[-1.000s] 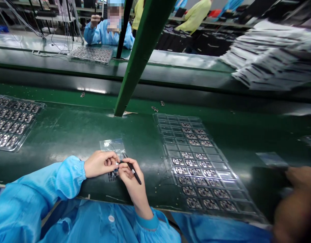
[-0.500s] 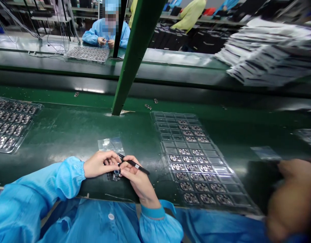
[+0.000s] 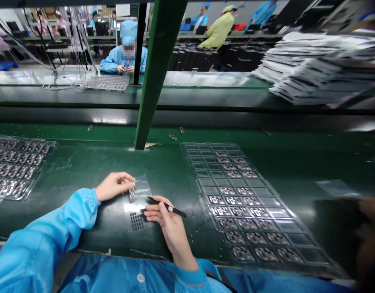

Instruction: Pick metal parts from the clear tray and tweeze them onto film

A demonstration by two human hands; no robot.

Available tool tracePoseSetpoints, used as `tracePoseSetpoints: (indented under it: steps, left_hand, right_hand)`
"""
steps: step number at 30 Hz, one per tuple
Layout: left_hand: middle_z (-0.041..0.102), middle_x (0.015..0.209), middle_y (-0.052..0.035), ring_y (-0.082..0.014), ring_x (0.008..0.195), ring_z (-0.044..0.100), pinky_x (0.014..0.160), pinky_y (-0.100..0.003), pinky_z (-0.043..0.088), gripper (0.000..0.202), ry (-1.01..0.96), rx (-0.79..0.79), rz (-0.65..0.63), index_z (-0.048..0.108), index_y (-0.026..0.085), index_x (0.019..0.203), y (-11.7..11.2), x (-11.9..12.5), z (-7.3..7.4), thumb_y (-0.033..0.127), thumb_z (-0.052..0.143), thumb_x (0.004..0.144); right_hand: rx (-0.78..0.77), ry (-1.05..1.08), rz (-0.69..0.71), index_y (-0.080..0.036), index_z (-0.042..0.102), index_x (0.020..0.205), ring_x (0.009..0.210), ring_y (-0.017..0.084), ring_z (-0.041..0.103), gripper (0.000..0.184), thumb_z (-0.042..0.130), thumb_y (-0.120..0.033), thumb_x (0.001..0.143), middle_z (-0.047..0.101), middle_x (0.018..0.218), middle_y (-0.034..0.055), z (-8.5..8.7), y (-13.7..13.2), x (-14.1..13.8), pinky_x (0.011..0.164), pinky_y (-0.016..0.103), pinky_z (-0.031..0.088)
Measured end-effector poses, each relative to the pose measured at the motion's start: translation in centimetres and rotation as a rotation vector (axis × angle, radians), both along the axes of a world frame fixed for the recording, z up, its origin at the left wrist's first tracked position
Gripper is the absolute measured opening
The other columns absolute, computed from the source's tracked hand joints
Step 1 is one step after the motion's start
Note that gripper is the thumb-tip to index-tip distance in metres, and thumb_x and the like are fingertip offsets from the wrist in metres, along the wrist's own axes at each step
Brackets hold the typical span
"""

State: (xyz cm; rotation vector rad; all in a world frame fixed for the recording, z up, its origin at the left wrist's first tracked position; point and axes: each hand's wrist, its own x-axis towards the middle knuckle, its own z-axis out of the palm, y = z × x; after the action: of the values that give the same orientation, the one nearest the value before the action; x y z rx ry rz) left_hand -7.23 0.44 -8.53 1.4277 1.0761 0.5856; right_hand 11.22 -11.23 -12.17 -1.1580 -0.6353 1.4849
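Observation:
My left hand (image 3: 114,185) pinches a small metallic component (image 3: 132,194) just above a clear plastic bag (image 3: 139,194) lying on the green bench. My right hand (image 3: 169,224) rests on the bench beside it, fingers closed round black tweezers (image 3: 166,207) whose tips point left toward the bag. A small dark grid pad (image 3: 136,221) lies on the bench between the two hands. A clear blister tray (image 3: 245,203) holding several small components sits to the right of my right hand.
Another component tray (image 3: 13,167) lies at the far left. A slanted green post (image 3: 153,73) rises from the bench. Stacked trays (image 3: 312,77) fill the back right. A person in blue (image 3: 123,57) works across the belt behind a tray (image 3: 106,82). A blurred hand (image 3: 369,240) intrudes at lower right.
My left hand has lifted the small component away from the grid pad and up toward the bag. My right hand has drawn back slightly, tweezers now lying flatter.

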Motion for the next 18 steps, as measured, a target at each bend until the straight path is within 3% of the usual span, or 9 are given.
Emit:
tracePoseSetpoints:
  steps: [3,7,9,12,14,15,16,18]
  left_hand:
    - [0.065,0.067,-0.0031,-0.0090,0.053,0.055,0.047,-0.017,0.046,0.012,0.052,0.010,0.448,0.068,0.010,0.079,7.4,-1.4,1.4,0.019,0.071,0.072]
    - [0.064,0.088,-0.0070,-0.0069,0.062,0.058,0.051,-0.013,0.047,0.018,0.029,0.076,0.720,0.062,0.010,0.099,15.7,-2.3,2.9,0.014,0.057,0.082]
    - [0.062,0.099,-0.0111,-0.0075,0.066,0.060,0.052,-0.014,0.049,0.026,0.010,0.083,0.814,0.056,0.009,0.110,17.5,-2.1,2.6,0.011,0.052,0.084]
    - [0.057,0.112,-0.0113,-0.0076,0.071,0.061,0.049,-0.012,0.046,0.033,-0.023,0.193,0.941,0.049,0.014,0.119,16.2,-0.7,1.4,0.013,0.046,0.087]
    - [0.060,0.104,-0.0076,-0.0084,0.067,0.060,0.044,-0.013,0.042,0.029,-0.050,0.396,0.891,0.053,0.017,0.115,13.3,1.1,0.9,0.020,0.050,0.086]
    - [0.062,0.096,-0.0055,-0.0091,0.063,0.059,0.043,-0.015,0.041,0.026,-0.056,0.529,0.765,0.057,0.017,0.109,11.6,2.3,1.0,0.023,0.053,0.085]
    - [0.063,0.089,-0.0039,-0.0096,0.060,0.058,0.044,-0.016,0.042,0.022,-0.043,0.652,0.566,0.060,0.018,0.104,9.7,3.7,1.4,0.027,0.053,0.086]
    - [0.065,0.084,-0.0027,-0.0113,0.064,0.061,0.055,-0.020,0.049,0.018,0.046,0.855,0.034,0.065,0.019,0.096,6.3,7.2,2.7,0.030,0.053,0.089]
  right_hand:
    - [0.067,-0.155,-0.059,-0.014,0.058,0.114,0.052,0.013,0.060,0.062,0.056,-0.066,0.080,0.063,0.062,0.0009,-0.4,0.1,-0.5,0.051,0.024,0.049]
    - [0.171,-0.304,-0.103,-0.017,0.062,0.114,0.053,0.009,0.053,0.051,0.052,-0.058,0.086,0.058,0.069,0.0000,-0.4,-0.3,-0.8,0.053,0.022,0.046]
    - [0.180,-0.315,-0.083,-0.017,0.064,0.110,0.056,0.010,0.054,0.044,0.050,-0.053,0.089,0.059,0.073,0.0013,-0.3,-0.4,-0.7,0.056,0.022,0.047]
    - [0.200,-0.310,-0.051,-0.018,0.061,0.110,0.058,0.010,0.055,0.034,0.049,-0.043,0.091,0.058,0.072,-0.0001,-0.2,-0.4,-0.7,0.056,0.022,0.046]
    - [0.206,-0.320,-0.040,-0.018,0.057,0.110,0.058,0.010,0.055,0.028,0.048,-0.037,0.091,0.058,0.072,-0.0010,-0.1,-0.2,-0.9,0.056,0.021,0.046]
    - [0.201,-0.331,-0.034,-0.019,0.057,0.108,0.058,0.010,0.056,0.025,0.048,-0.035,0.091,0.059,0.072,-0.0011,-0.1,-0.1,-0.9,0.056,0.021,0.045]
    - [0.194,-0.346,-0.025,-0.019,0.057,0.106,0.059,0.011,0.056,0.022,0.048,-0.033,0.091,0.060,0.072,-0.0009,0.0,0.0,-1.0,0.056,0.021,0.045]
    - [0.184,-0.386,-0.002,-0.018,0.060,0.100,0.060,0.011,0.057,0.019,0.048,-0.030,0.090,0.062,0.071,-0.0004,0.4,0.0,-1.0,0.058,0.021,0.045]
